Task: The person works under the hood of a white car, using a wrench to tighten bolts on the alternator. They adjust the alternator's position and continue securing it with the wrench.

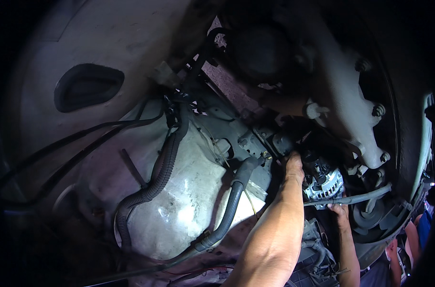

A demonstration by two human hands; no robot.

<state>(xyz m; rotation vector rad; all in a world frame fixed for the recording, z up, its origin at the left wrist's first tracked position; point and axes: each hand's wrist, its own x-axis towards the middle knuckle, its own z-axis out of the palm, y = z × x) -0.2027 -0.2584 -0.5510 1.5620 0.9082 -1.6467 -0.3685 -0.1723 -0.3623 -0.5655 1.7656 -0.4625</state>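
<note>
A silver alternator (326, 184) with black parts sits in the engine bay, right of the middle. My left hand (294, 165) reaches in beside it, against dark parts on its left; the fingertips are hidden in shadow there. From below, my right hand (339, 209) grips the alternator's lower edge, with its fingers partly hidden behind it. A grey hose (358, 197) crosses just above that hand, in front of the alternator's lower side.
Ribbed black hoses (162, 172) and a thick hose (232, 208) run over a pale metal panel (172, 222) at left. A cast metal part (344, 86) with bolts stands at upper right. A pulley (369, 216) sits beside my right hand. Other people's arms (411, 239) show at lower right.
</note>
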